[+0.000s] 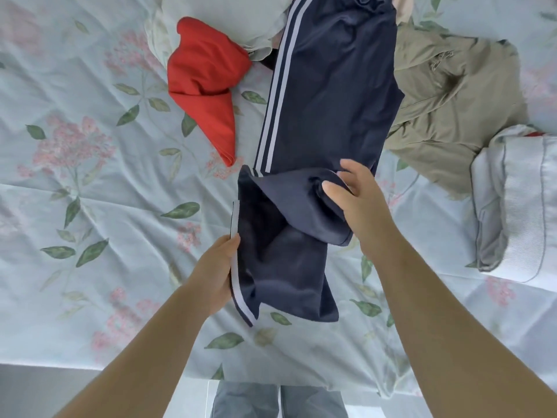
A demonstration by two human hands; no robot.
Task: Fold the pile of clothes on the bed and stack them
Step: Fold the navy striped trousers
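Navy track pants point(328, 95) with white side stripes lie lengthwise down the middle of the bed, waist at the far end. Their leg ends are lifted toward me. My left hand point(215, 274) grips the striped edge of one leg near the hem. My right hand point(354, 191) pinches a fold of the other leg, thumb on top of the cloth. A crumpled red garment point(202, 86) lies left of the pants. A khaki garment point(452, 107) lies in a heap on the right.
The bed has a pale floral sheet point(90, 191). A folded white and grey stack point(518, 203) sits at the right edge. Pale cloth point(229, 22) is bunched at the far end beside the red garment. The bed's near edge runs along the bottom, with my legs below it.
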